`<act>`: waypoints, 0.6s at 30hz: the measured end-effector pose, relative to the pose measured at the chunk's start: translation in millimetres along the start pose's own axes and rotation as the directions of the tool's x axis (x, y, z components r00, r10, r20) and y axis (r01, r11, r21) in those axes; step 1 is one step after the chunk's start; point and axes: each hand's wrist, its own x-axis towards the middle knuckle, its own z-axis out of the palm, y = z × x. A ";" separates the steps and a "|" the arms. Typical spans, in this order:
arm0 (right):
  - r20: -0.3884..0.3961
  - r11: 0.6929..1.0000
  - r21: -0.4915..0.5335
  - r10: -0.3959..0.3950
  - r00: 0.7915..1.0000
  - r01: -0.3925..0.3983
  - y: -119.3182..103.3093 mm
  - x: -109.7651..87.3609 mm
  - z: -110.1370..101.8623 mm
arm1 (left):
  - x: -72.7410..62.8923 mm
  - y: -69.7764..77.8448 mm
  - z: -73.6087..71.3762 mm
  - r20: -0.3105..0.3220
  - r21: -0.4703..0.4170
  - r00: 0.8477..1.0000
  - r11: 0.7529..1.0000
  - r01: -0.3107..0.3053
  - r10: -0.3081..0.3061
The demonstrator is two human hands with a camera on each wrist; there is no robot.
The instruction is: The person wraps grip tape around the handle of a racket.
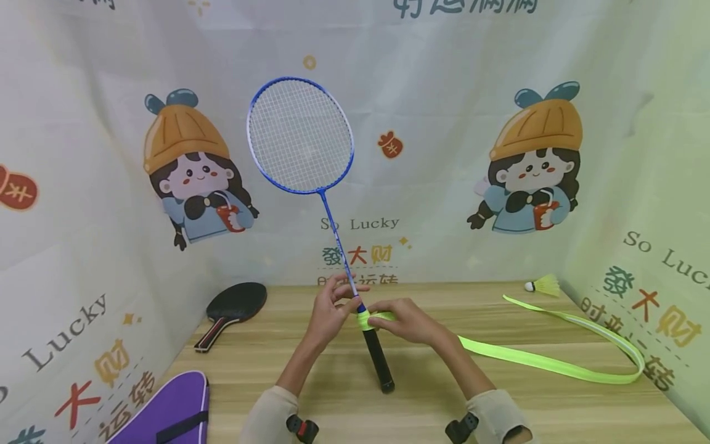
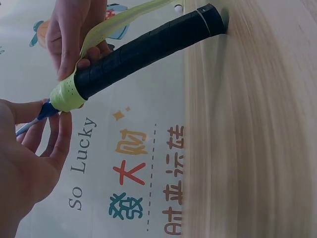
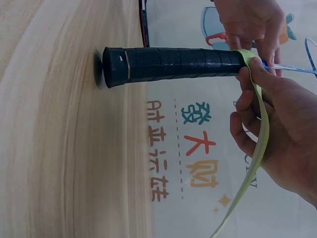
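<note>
A blue and white badminton racket [image 1: 339,240] is held tilted, its strung head up and its black handle [image 1: 378,362] pointing down. My left hand [image 1: 327,317] pinches the blue throat just above the handle between thumb and fingers, as the left wrist view shows. Bright yellow-green grip tape [image 1: 516,356] is wound round the top of the handle, over the black grip. My right hand [image 1: 413,320] pinches this tape at the handle, thumb pressed on it in the right wrist view. From there the loose length trails away to the right across the table.
On the wooden table [image 1: 432,407], a black table tennis bat [image 1: 237,302] lies at the back left. A purple case [image 1: 166,410] with a black strap is at the front left. A yellow shuttlecock [image 1: 546,285] lies at the back right. Printed cloth [image 1: 444,185] surrounds the table.
</note>
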 end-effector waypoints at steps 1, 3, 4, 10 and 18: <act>-0.014 1.000 -0.013 -0.003 1.000 0.003 -0.3 0.3 0.7 | 0.2 1.1 0.0 -0.007 0.018 1.000 1.000 -0.003 0.003; -0.039 0.999 -0.037 0.000 0.999 -0.002 -0.9 0.9 2.3 | -0.3 3.1 0.8 -0.020 0.044 1.000 0.999 -0.002 0.003; -0.051 0.999 -0.049 0.002 0.999 -0.004 -1.4 1.1 3.3 | -0.5 3.8 1.4 -0.026 0.058 1.000 0.998 -0.004 0.005; -0.113 0.995 -0.095 0.015 0.994 -0.026 -3.3 -0.1 7.9 | -2.7 3.8 7.1 -0.070 0.149 0.997 0.988 -0.034 0.044; -0.095 0.995 -0.092 -0.042 0.995 0.033 1.8 -3.8 -8.2 | -1.5 3.3 3.1 -0.094 0.145 0.994 0.988 -0.044 0.058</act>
